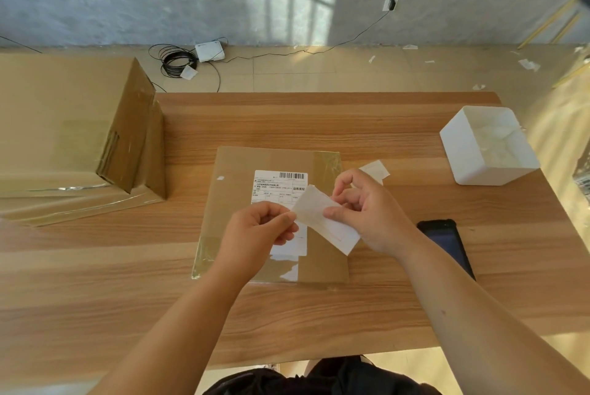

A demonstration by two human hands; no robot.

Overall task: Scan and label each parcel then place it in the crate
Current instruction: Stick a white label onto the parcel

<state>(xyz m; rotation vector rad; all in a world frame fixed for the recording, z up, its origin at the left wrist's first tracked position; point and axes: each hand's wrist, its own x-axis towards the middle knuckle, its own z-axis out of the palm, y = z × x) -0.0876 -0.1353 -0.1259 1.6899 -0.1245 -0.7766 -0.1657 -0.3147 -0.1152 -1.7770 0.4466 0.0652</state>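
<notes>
Labelling step in hand, by our reading. The flat brown parcel (242, 177) lies at centre frame on the wooden table (287, 120), tape along its edges. One printed label (277, 184) with a barcode is already stuck on its top face.

We hold a second white label sheet (322, 219) just above the parcel. Our left hand (255, 232) pinches its left corner between thumb and forefinger. Our right hand (370, 212) pinches its right side, the other fingers curled. It looks like peeling from a backing, but we cannot tell whether anything has separated.

A dark handheld device (447, 241), probably the scanner, lies on the table at right of centre, beside our right wrist, and neither hand touches it. We judge the scan of this parcel likely done, though nothing here proves it. A paper scrap (375, 169) lies just beyond our right hand.

Left to do:
- Stick the sheet down.
- Move the parcel to the crate.

We cannot say which is the crate. The candidates are the big cardboard box (64, 126) at left of frame, its inside hidden, and the white open container (459, 152) at upper right, which holds only pale crumpled scraps. No other parcel shows.
</notes>
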